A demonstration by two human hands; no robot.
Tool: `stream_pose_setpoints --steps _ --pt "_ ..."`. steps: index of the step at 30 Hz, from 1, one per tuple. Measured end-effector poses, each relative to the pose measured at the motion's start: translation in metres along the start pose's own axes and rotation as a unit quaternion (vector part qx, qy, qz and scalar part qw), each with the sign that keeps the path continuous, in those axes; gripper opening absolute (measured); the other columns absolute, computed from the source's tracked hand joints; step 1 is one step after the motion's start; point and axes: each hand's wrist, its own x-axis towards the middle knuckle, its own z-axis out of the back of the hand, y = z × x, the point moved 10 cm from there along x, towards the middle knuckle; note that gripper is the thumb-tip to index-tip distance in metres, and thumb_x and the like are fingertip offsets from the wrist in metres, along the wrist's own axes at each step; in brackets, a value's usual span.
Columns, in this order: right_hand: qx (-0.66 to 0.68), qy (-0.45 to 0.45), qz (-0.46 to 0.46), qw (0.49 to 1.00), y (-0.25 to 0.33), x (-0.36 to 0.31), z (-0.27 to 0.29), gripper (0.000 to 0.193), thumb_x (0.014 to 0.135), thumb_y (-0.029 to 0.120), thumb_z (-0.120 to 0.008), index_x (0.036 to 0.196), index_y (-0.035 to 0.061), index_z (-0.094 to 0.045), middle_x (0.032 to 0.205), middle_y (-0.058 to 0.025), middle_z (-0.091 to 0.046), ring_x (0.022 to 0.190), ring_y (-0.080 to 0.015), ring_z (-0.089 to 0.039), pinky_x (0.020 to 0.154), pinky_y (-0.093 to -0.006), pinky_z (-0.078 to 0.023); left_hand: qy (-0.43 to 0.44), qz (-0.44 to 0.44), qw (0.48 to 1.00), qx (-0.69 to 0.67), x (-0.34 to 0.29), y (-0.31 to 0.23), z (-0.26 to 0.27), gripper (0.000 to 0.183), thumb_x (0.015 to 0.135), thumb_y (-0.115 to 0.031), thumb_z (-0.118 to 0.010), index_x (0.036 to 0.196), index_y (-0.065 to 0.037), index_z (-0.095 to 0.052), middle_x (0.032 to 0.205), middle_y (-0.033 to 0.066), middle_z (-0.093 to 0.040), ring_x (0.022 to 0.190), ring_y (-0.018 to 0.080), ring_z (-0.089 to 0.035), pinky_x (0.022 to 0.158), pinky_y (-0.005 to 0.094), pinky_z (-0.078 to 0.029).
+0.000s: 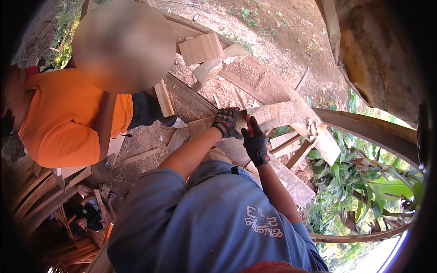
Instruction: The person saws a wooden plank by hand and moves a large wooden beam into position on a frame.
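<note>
A curved wooden board (276, 114) lies across the workbench in front of me. My left hand (226, 123), in a black glove with red trim, is closed over the board's left part, fingers curled on its edge. Close to its right, my right hand (256, 144), in a matching glove, is at the board's near edge. A slim red object (248, 120) shows at its fingers; its kind is too small to make out. The fingers look closed around it, with the index finger stretched along the wood.
A thick plank (255, 79) dusted with sawdust runs beyond the board, with a squared wood block (200, 48) on it. A person in an orange shirt (68, 118) stands close on my left. Another person (88, 211) is lower left, among stacked boards. Green plants (350, 168) grow at right.
</note>
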Motion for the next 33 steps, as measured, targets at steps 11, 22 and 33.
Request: stream_pose_setpoints --steps 11,22,33 --pt "0.005 -0.057 -0.03 0.998 0.003 -0.029 0.025 0.054 0.103 0.032 -0.068 0.15 0.0066 -0.063 0.118 -0.03 -0.076 0.106 -0.0461 -0.076 0.091 -0.0531 -0.058 0.162 0.084 0.982 0.058 0.009 -0.004 -0.009 0.158 0.051 -0.073 -0.096 0.169 -0.004 -0.016 0.163 0.0219 -0.035 0.151 0.0436 -0.041 0.119 0.0623 -0.037" --pt "-0.083 0.083 -0.035 0.992 0.054 0.052 0.024 0.04 0.102 0.038 -0.067 0.125 0.0054 -0.074 0.112 -0.0288 -0.076 0.108 -0.0466 -0.073 0.089 -0.051 -0.057 0.105 0.157 0.982 -0.001 0.001 0.0 -0.015 0.149 0.052 -0.067 -0.099 0.169 -0.017 -0.021 0.161 0.0157 -0.04 0.148 0.0419 -0.046 0.119 0.0618 -0.039" --pt "-0.128 0.051 -0.021 0.99 0.05 0.01 0.034 0.048 0.107 0.036 -0.066 0.141 0.0033 -0.07 0.121 -0.0256 -0.077 0.114 -0.0391 -0.076 0.095 -0.0443 -0.059 0.047 0.207 0.975 -0.059 0.006 0.011 -0.038 0.135 0.05 -0.053 -0.104 0.162 -0.024 -0.034 0.166 0.0115 -0.04 0.147 0.0364 -0.049 0.111 0.0665 -0.039"
